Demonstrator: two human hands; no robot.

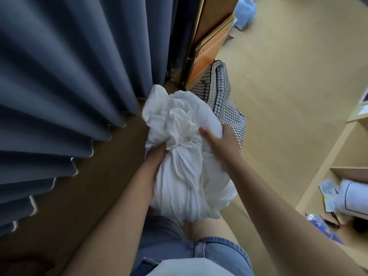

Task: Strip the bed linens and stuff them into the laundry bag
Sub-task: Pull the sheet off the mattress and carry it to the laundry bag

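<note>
View straight down from my head. At the centre of the frame I hold a white bundle of bed linen (179,176) in front of my body, off the floor, between both bare arms. The cloth is gathered and tied in a knot (181,144) near the middle, with loose crumpled folds fanning out above it towards the top of the frame.

My left hand (157,155) pushes into the bundle from the lower left, just beside the knot. Its fingers are sunk in the folds and out of sight, so I cannot tell how far they are curled.

My right hand (222,144) clasps the right side of the bundle. The thumb (205,133) lies spread across the top of the cloth, and the fingers wrap over the far edge.

A dark blue pleated curtain (59,86) fills the left of the frame, hanging over a brown wooden surface (99,176). Just beyond the bundle, at upper centre, a houndstooth-patterned fabric item (225,96) stands on the pale floor (288,76); the bundle partly hides it. Above that, a folded wooden board with a metal frame (211,36) leans by the curtain. Pale blue things (245,10) sit blurred at the top right. A light wooden shelf unit (348,148) runs down the right edge, holding a white cylinder (352,198) and scattered small items. My denim shorts (219,251) show at the bottom.
</note>
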